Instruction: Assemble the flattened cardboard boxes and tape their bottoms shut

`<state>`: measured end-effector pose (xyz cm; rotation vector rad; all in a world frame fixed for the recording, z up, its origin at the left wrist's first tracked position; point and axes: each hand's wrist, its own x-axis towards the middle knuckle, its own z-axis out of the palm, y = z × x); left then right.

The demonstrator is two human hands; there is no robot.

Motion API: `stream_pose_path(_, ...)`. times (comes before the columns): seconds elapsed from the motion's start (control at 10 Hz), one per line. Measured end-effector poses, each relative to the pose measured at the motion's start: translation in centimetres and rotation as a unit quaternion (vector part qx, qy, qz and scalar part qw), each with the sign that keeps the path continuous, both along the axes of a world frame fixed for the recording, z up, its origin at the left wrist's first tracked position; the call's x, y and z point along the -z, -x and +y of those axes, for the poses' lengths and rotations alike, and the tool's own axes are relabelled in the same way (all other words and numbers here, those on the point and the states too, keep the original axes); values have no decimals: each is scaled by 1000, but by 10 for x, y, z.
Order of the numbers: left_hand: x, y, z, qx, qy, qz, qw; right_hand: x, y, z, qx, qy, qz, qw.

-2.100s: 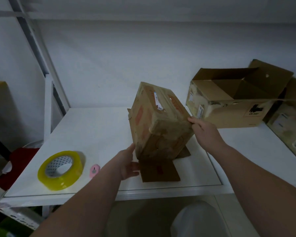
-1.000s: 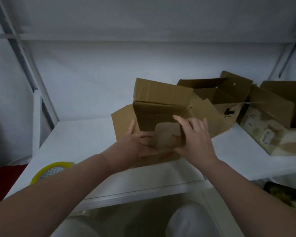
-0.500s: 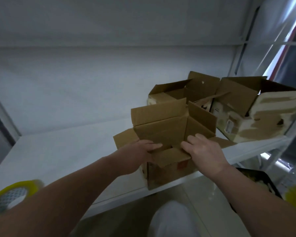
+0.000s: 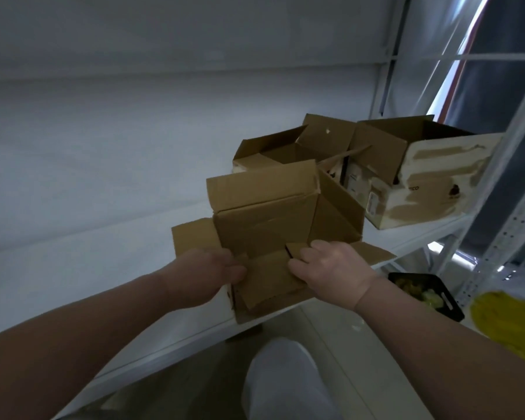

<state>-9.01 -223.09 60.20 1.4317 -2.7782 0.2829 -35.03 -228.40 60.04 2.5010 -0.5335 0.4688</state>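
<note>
- The left hand (image 4: 209, 275) has its fingers curled round the near left corner of the box (image 4: 264, 225). The right hand (image 4: 331, 269) mirrors it, fingers hooked over the near right rim. Neither holds anything else.
- The box stands upright between the hands, open end up, flaps splayed. The near flap (image 4: 267, 281) lies between the two hands, tipped toward the person.
- Gripping both near corners probably squares the walls and steadies the box while that flap is handled. In this dim light I cannot tell whether the fingers pinch the flap itself or only the wall.
- The box sits at the very front of the shelf (image 4: 73, 268), just ahead of the wrists. Its near bottom corner seems to overhang the lip, so a pull toward the person could tip it off.
- Beyond the right hand, the other boxes (image 4: 422, 177) stand close behind, and the box's far right flap nearly reaches them. There is little room to push that way.
- The widest open room lies left of the left hand, the better side for turning the box over.
- No tape is in view.
</note>
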Motion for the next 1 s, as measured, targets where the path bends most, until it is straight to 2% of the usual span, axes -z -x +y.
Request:
stream_pose_path(0.1,-2,25,-14,-25,8,-33,999,-1,17,-3,49,3,6,999)
stream_pose_path(0.2,-6,52,-35,-47,19,-14,999,-4,32,-18,158,-31,12,987)
stream_pose_path(0.4,-10,79,-77,-90,-19,61,994,-17,39,-61,381,-67,-9,922)
stream_pose_path(0.5,-9,88,-97,-120,-32,79,989,-18,33,-86,443,-87,-11,892)
stream_pose_path(0.6,-7,89,-114,-160,-28,91,982,-20,22,-105,478,-124,-22,869)
stream_pose_path(0.7,-4,89,-128,-193,-41,87,976,-22,10,-119,487,-185,-83,850)
stream_pose_path(0.8,-12,88,-137,-195,-91,64,974,-30,3,-123,486,-207,-122,840)
stream_pose_path(0.9,-22,78,-137,-189,-109,87,972,-43,-5,-121,470,-181,-96,859)
stream_pose_path(1.0,-48,64,-126,-203,-56,160,964,-64,-21,-110,420,-163,-113,886)
